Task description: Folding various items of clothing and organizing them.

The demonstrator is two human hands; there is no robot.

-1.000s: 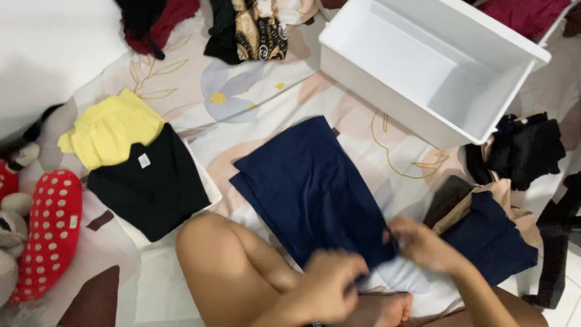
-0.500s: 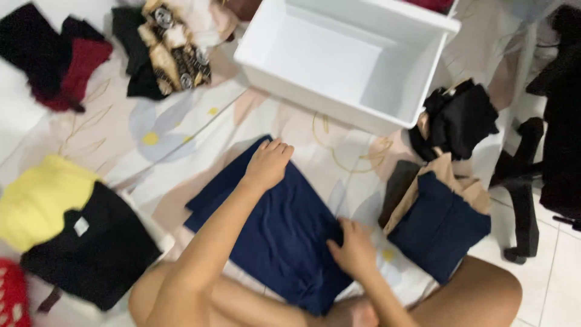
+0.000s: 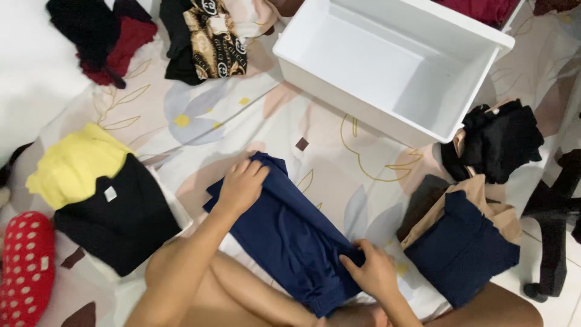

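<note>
A navy blue garment lies on the patterned sheet in front of my knees, its far end folded back toward me. My left hand grips that far folded edge. My right hand pinches the near right edge of the same garment. An empty white plastic bin stands at the back, tilted open toward me.
A folded black top over a yellow one lies at the left, with a red dotted cushion beside it. A navy, tan and dark pile and black clothes lie at the right. More clothes sit at the back left.
My left hand has pulled the garment's far end back toward me, making the garment shorter. My right hand stays on the near right edge. The view has shifted a little.
</note>
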